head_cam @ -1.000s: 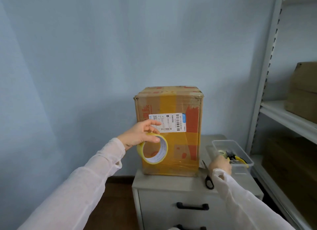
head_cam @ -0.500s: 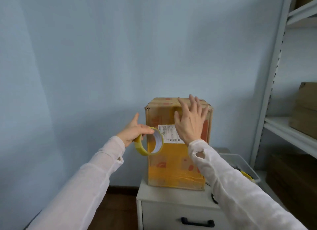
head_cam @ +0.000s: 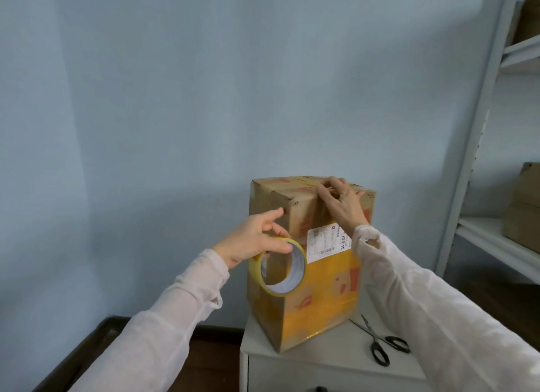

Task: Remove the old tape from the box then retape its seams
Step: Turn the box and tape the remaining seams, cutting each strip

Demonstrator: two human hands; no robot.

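A tall cardboard box, wrapped in yellow tape and bearing a white shipping label, stands on a white cabinet. My left hand grips a roll of yellow tape in front of the box's left face. At the box's top front edge my right hand rests with fingers curled over the taped seam; whether it pinches tape is unclear.
Black-handled scissors lie on the cabinet top to the right of the box. A white metal shelf unit holding cardboard boxes stands at the right. A pale blue wall is behind.
The box has been turned so a corner faces me. My right hand slid from the front face up to the top edge and curled. The roll dropped slightly lower.
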